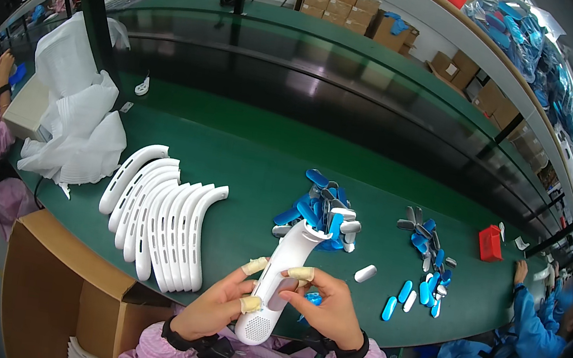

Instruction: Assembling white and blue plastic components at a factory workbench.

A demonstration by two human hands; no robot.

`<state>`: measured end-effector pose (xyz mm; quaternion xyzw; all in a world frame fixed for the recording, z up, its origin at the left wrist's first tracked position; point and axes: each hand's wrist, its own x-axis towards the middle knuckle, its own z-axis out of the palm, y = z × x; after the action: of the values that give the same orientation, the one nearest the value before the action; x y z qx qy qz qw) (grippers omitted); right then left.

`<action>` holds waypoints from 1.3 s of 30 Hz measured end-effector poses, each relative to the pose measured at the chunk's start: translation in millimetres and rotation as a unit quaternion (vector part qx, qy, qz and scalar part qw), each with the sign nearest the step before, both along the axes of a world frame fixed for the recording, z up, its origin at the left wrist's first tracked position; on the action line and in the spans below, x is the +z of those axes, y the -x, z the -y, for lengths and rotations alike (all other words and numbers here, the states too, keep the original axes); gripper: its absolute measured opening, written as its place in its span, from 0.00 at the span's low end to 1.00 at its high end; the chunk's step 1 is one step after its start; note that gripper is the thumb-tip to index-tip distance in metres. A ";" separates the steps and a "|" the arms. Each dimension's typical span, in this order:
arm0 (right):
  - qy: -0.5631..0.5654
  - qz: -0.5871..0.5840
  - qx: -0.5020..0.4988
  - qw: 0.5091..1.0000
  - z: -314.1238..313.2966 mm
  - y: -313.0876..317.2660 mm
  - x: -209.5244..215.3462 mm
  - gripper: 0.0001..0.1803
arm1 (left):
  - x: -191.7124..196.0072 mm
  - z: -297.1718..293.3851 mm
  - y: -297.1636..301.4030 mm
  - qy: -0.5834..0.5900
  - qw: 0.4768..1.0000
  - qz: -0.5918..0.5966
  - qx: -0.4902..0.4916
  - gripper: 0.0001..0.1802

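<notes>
A curved white plastic housing (289, 252) with a cluster of small holes at its lower end is held tilted over the near edge of the bench. My left hand (219, 306) is closed around its lower left side, with yellowish tape on the fingertips. On the other side, my right hand (328, 311) has its taped index finger and thumb at a greyish oval area (280, 295) in the housing. Whether a separate oval piece sits between them is hard to make out. Partly behind the right hand lies a small blue piece (313, 298).
Several similar white housings (163, 224) lie in a row at left. A pile of blue and grey oval pieces (320, 201) sits ahead, with more oval pieces (429, 248) at right near a red bin (490, 243). An open carton (62, 287) stands lower left. Co-workers sit at both sides.
</notes>
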<state>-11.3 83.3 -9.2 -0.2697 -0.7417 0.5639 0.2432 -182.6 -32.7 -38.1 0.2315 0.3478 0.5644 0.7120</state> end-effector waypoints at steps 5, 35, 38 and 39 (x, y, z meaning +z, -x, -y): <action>-0.052 0.031 -0.018 0.998 5.5 2.7 1.5 0.16 | 0.1 -1.2 1.5 0.003 1.000 -0.008 -0.005 0.37; -0.177 0.022 -0.021 0.984 18.2 2.4 -5.9 0.19 | 1.5 2.8 -5.7 -0.005 0.999 -0.026 0.039 0.36; -0.128 0.033 -0.039 0.990 18.2 5.1 -6.5 0.20 | -4.1 1.3 -4.2 0.023 0.998 0.025 0.053 0.35; -0.112 0.030 -0.038 0.993 16.2 6.7 -8.3 0.20 | -5.9 -0.2 -2.9 0.032 0.997 0.049 0.057 0.35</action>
<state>-18.0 67.2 -17.5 -0.2857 -0.7962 0.4592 0.2710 -179.7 -32.5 -43.9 0.1608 0.3432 0.6031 0.7019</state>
